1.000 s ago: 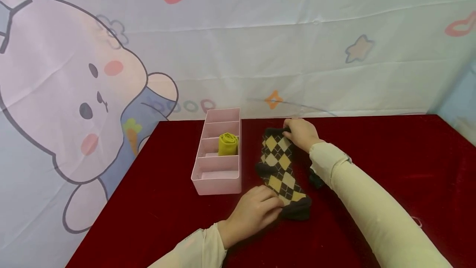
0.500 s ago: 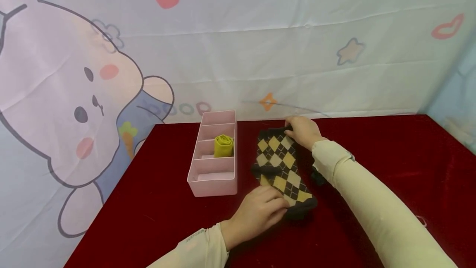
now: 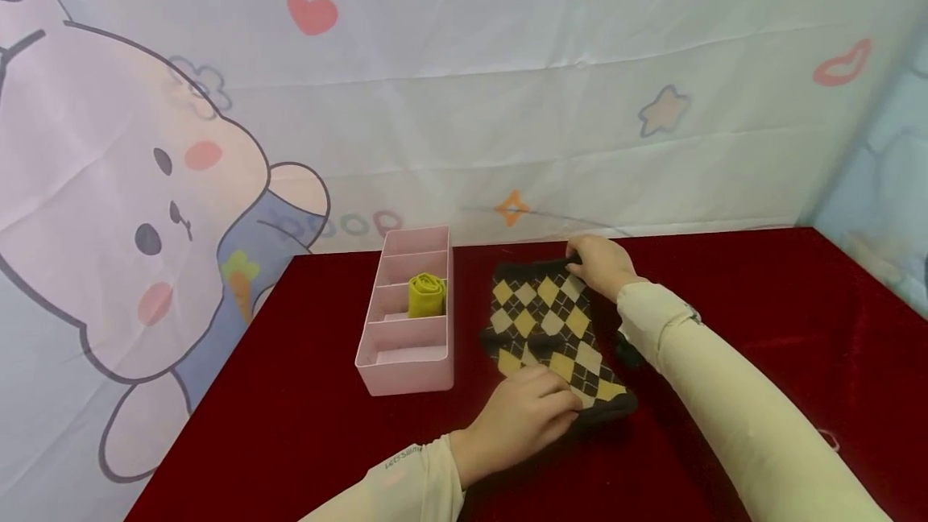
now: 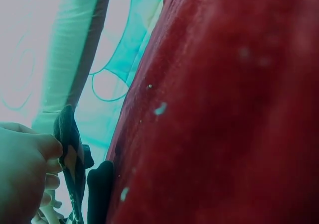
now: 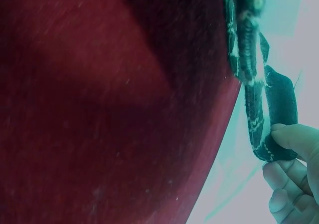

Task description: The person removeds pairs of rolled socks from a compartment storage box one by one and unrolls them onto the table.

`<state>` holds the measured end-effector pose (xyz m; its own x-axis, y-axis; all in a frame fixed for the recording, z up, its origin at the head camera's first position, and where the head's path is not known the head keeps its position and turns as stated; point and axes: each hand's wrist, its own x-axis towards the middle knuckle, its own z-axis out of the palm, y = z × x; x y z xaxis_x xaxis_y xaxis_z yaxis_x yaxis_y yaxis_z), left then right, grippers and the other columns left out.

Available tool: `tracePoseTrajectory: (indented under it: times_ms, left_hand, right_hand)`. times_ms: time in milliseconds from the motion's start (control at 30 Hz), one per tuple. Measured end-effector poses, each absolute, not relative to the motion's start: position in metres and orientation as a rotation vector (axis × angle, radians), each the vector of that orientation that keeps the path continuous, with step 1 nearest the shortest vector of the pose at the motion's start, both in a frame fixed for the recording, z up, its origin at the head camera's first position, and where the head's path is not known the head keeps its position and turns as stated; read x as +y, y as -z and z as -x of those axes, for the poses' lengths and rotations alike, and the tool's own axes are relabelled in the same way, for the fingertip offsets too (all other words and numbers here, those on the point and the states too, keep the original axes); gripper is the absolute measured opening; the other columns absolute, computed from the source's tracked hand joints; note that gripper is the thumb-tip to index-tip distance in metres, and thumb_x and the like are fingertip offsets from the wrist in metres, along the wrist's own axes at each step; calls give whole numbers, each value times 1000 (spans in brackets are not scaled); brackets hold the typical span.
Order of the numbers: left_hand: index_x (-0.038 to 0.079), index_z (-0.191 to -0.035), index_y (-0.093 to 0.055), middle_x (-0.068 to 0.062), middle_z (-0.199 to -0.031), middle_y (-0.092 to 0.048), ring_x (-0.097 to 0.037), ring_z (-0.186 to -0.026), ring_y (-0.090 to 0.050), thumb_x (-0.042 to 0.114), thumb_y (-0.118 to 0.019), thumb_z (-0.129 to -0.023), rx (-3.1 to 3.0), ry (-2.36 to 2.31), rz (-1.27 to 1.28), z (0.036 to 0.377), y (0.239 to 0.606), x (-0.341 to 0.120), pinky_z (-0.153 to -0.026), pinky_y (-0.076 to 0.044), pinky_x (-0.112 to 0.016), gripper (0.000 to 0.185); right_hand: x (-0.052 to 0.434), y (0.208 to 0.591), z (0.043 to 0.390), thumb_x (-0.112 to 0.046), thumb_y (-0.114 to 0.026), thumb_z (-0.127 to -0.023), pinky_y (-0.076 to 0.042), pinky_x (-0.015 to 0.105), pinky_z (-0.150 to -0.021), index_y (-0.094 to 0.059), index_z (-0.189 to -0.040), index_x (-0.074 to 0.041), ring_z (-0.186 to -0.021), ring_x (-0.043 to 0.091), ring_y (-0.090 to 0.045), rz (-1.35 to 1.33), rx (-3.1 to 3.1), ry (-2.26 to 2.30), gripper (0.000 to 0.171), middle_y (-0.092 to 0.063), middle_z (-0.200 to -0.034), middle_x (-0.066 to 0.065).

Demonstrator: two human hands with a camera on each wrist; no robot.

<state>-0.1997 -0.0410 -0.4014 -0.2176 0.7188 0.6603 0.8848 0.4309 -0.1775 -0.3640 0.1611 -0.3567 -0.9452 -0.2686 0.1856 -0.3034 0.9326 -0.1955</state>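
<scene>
Two hands hold one argyle sock on the red table. We see the sock lying flat near the middle of the table, just right of the pink divided box. Its long side runs from the back edge of the table toward the front edge, a bit slanted to the right.

Our right hand is at the far end and pinches the dark cuff with curled fingers. Our left hand is at the near end, by the dark toe. Its fingers curl onto the sock there, and the left wrist view shows them pinching the edge. So each hand has one end, and the sock stretches between them.

One rolled yellow-green sock sits in a middle slot of the box. Behind the table hangs a pale cloth with a bunny, hearts and stars.
</scene>
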Motion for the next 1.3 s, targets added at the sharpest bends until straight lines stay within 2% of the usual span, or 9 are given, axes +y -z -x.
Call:
tracePoseTrajectory:
  times_ms: [433, 967, 1300]
  left_hand:
    - [23, -89, -70, 12, -85, -64, -3, -82, -59, 21, -72, -83, -2107, 309, 1387, 201, 413, -28, -71, -43, -16, 8]
    - [26, -87, -70, 14, -83, -62, -3, -82, -56, 25, -72, -82, -2183, 163, 1396, 205, 418, -25, -75, -40, -16, 6]
    - [27, -87, -69, 14, -86, -62, -4, -85, -57, 26, -72, -82, -2281, 190, 1391, 206, 415, -27, -77, -39, -16, 6]
  right_hand:
    - [168, 370, 370, -20, -65, -91, -54, 43, -76, -65, -111, -5, -90, 28, -66, -422, -2961, -363, 25, -68, -111, 15]
    - [170, 386, 379, -20, -67, -89, -54, 40, -71, -65, -107, -5, -85, 26, -65, -359, -3021, -322, 24, -68, -109, 15]
    - [169, 386, 382, -21, -68, -88, -55, 43, -76, -64, -114, -4, -97, 30, -65, -353, -3049, -309, 32, -65, -115, 18]
